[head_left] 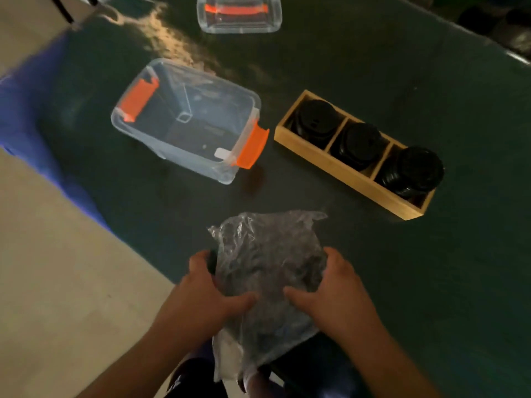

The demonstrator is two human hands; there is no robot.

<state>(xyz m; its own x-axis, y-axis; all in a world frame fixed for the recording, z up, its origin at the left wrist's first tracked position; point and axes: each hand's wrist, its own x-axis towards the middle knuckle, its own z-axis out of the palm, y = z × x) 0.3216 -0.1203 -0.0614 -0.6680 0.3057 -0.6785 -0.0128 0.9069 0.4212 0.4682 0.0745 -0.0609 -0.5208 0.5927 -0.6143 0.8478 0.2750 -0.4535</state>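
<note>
A crinkled clear plastic bag (pixel 267 259) with dark contents is held over the near edge of the dark green table (pixel 431 268). My left hand (pixel 209 288) grips its left side, fingers curled round a dark object at the bag's edge, thumb pressed on top. My right hand (pixel 330 288) grips the right side, thumb on top of the plastic. Farther back stands a clear plastic bin (pixel 172 147) with orange latches, with nothing visible inside. To its right a wooden three-compartment tray (pixel 321 159) holds stacks of black round lids (pixel 359 145).
A clear lid with an orange handle (pixel 240 14) lies at the table's far edge. Beige floor (pixel 57 282) runs along the left. The table's left edge slants from upper left to lower middle. Chair legs show at the top left.
</note>
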